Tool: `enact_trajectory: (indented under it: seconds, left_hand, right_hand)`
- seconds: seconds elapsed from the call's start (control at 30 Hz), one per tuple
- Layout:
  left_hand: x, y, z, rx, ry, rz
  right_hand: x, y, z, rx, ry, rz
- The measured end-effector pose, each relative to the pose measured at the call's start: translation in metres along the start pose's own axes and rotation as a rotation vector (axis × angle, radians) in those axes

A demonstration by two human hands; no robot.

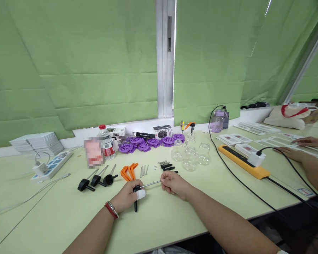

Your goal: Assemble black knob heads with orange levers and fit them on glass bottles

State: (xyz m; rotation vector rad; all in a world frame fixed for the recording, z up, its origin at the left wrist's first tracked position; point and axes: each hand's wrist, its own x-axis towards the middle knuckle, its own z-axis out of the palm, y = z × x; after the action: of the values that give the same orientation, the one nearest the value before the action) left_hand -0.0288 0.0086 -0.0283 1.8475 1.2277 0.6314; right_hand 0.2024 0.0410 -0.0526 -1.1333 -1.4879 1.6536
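My left hand (129,197), one finger wrapped in white, is closed around a black plastic part with a handle (136,206) hanging below. A thin metal rod (151,183) runs from this part to my right hand (173,183), whose fingers pinch its far end. Any small piece between those fingertips is hidden. Left of my hands lie three similar black round parts with rods (97,181). Just beyond are orange curved pieces (129,171), several metal pins (144,170), springs (164,163) and black rod-like pieces (167,167).
Several clear bottles (190,155) stand ahead on the right, before purple plastic parts (148,142). A yellow power strip (241,164) and its black cable lie to the right. Another person's hands (294,155) rest by papers. A white power strip (53,165) is at left.
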Motion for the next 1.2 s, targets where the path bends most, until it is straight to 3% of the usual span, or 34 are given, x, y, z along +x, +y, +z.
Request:
enact_trajectory:
  seconds: [0.53, 0.8, 1.2]
  left_hand:
    - [0.0003, 0.0006, -0.0004, 0.011, -0.002, 0.014]
    - [0.0005, 0.0006, -0.0004, -0.004, 0.006, 0.003]
    - [0.0003, -0.0015, 0.0010, -0.037, 0.003, -0.009]
  right_hand:
    - [0.0031, 0.0027, 0.0046, -0.072, 0.037, -0.003]
    - [0.0022, 0.0043, 0.0008, -0.029, -0.029, -0.033]
    - [0.0034, 0.0046, 0.0032, -0.049, -0.017, -0.019]
